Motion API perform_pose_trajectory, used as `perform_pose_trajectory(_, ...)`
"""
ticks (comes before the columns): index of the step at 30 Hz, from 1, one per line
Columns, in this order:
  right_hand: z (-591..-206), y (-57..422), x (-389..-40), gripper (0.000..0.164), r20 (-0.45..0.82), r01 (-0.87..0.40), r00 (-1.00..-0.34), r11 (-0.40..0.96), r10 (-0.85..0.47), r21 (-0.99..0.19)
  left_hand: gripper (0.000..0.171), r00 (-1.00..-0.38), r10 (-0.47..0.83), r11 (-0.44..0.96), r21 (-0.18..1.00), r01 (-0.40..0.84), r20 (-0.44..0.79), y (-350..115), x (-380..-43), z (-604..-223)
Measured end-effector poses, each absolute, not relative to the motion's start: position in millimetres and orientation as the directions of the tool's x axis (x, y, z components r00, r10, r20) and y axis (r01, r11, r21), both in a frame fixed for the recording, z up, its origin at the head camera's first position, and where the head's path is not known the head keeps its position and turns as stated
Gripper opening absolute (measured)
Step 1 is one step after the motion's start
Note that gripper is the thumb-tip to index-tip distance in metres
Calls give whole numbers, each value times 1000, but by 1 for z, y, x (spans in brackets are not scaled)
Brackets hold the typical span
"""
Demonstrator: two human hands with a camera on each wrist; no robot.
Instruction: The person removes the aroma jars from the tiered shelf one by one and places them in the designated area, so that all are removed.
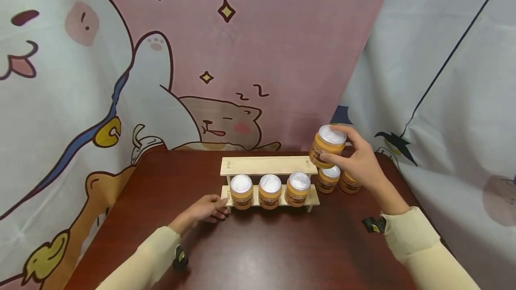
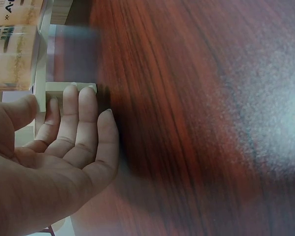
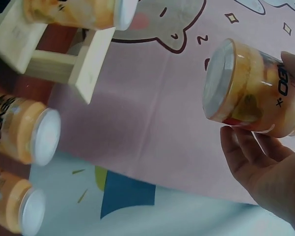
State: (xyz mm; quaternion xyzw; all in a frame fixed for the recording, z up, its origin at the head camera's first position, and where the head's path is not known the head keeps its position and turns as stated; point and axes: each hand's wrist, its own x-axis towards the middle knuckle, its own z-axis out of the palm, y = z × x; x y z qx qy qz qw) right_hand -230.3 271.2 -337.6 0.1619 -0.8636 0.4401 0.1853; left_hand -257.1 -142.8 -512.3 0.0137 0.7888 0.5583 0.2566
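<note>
Head view shows the right hand [image 1: 359, 160] pinching the held jar [image 1: 325, 150] between thumb and fingers, raised above the surface [image 1: 258, 249] near the right end of the wooden rack [image 1: 262, 165], whose bare upper shelf lies to its left. The jar's axis is near upright, slightly tilted. Farther off, the left hand [image 1: 206, 208] grips the rack's lower left corner. The jar is squat, glossy orange, dark-lettered, silvery on top.

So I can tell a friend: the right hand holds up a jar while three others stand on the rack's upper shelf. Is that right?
Not quite: the head view shows the three jars on the lower shelf. The right hand does hold up a jar.
</note>
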Motion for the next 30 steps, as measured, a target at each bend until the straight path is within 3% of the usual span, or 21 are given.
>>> perform_pose_trajectory(18, -375, 308, -210, 70, 403, -312, -915, 650, -10, -693, 32, -864, 318, 382, 887, -261, -391, -143, -258, -512)
perform_pose_trajectory(30, -420, 318, -209, 68, 399, -318, -917, 614, -6, -722, 32, -864, 320, 389, 886, -254, -388, -143, -256, -511)
